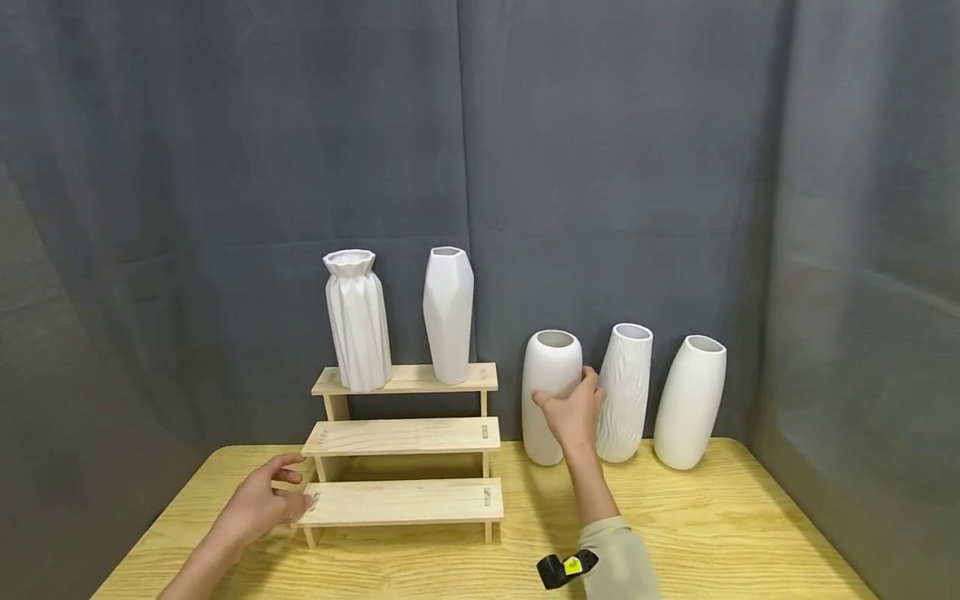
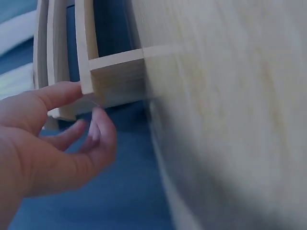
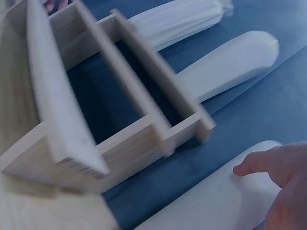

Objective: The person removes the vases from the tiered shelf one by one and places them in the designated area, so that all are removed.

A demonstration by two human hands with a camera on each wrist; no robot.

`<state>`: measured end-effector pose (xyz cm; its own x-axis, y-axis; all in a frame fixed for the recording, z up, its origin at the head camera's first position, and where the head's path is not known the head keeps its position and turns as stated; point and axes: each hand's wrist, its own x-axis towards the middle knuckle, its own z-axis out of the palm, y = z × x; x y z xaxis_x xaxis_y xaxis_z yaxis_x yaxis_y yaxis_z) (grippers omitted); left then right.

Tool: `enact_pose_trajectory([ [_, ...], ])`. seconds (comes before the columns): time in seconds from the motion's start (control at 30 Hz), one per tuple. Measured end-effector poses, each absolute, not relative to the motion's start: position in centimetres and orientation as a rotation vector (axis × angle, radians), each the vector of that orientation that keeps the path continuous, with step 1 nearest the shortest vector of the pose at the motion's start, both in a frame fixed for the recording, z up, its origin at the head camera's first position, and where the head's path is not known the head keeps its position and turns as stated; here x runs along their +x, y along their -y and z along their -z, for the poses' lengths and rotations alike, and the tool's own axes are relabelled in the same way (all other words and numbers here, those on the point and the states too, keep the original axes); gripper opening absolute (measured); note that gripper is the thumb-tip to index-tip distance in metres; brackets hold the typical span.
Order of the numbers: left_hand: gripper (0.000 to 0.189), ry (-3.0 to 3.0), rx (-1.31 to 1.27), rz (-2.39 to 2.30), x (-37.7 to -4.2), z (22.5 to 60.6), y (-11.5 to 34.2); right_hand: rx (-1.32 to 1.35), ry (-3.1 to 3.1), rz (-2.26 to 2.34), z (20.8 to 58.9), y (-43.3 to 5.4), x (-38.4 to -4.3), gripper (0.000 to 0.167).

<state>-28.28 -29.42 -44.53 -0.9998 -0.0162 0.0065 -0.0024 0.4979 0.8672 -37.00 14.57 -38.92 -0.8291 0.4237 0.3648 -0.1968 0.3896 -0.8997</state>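
My right hand grips a smooth, rounded white vase standing on the table. The thumb lies across its front and the fingers reach round its right side. In the right wrist view the thumb presses the white vase. At the left end of a three-step wooden stand, my left hand has its fingers loosely bent. In the left wrist view its fingertips touch the end of the lowest board. A pleated vase and a faceted vase stand on the top step.
To the right of the gripped vase stand a rippled white vase and a smooth, leaning-looking vase. All of it rests on a wooden table. Grey curtains hang behind and at both sides.
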Motion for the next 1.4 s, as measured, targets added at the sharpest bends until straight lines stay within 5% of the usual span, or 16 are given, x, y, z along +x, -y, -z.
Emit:
enact_pose_trajectory([
  [0.13, 0.093, 2.722, -0.109, 1.192, -27.6, 43.4, 28.8, -0.16, 2.006, -1.501, 36.7, -14.5, -36.0, 0.082],
  [0.33, 0.085, 2.582, -0.283, 0.833, -26.7, 42.7, 26.8, -0.065, 1.759, -1.479, 34.0, -13.6, -34.2, 0.063],
  [0.73, 0.1, 2.637, -0.581, 0.505, -25.4, 43.9, 24.8, 0.244, 1.648, -1.543, 32.1, -10.9, -31.8, 0.041],
  [1.2, 0.1, 2.635, -0.563, 0.478, -24.7, 44.0, 23.1, 0.396, 1.76, -1.721, 33.4, -8.9, -32.1, 0.037],
  [1.4, 0.101, 2.643, -0.584, 0.526, -25.1, 44.6, 21.2, 0.411, 1.87, -1.701, 34.8, -10.2, -33.4, 0.051],
])
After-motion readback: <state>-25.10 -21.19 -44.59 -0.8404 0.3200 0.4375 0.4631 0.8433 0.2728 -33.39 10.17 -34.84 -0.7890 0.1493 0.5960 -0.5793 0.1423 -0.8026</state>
